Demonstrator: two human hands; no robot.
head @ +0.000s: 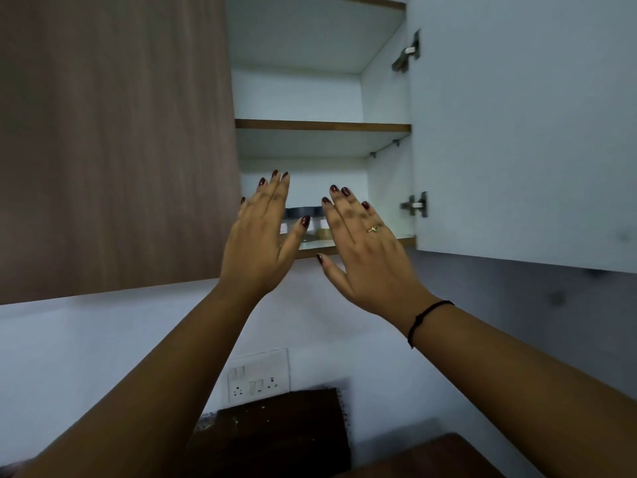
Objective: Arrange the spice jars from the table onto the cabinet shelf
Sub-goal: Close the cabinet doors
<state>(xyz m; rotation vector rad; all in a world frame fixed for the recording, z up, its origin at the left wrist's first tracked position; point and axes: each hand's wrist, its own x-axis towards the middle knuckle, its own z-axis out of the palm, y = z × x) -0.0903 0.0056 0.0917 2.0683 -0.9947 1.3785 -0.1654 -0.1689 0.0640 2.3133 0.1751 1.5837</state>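
The only view came from the head-worn camera, which was tilted upward and looked from below into the open wall cabinet [320,125], so the undersides of its shelves filled the upper middle of the frame. It sat close to the cabinet. Both forearms ran in from the lower corners to the left hand [262,243] and right hand [368,257] at centre, and the wall socket [258,376] lay at lower middle.

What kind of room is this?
Probably a kitchen: an open wall cabinet with shelves, jars with dark lids on its lowest shelf, and a socket panel on the wall below.
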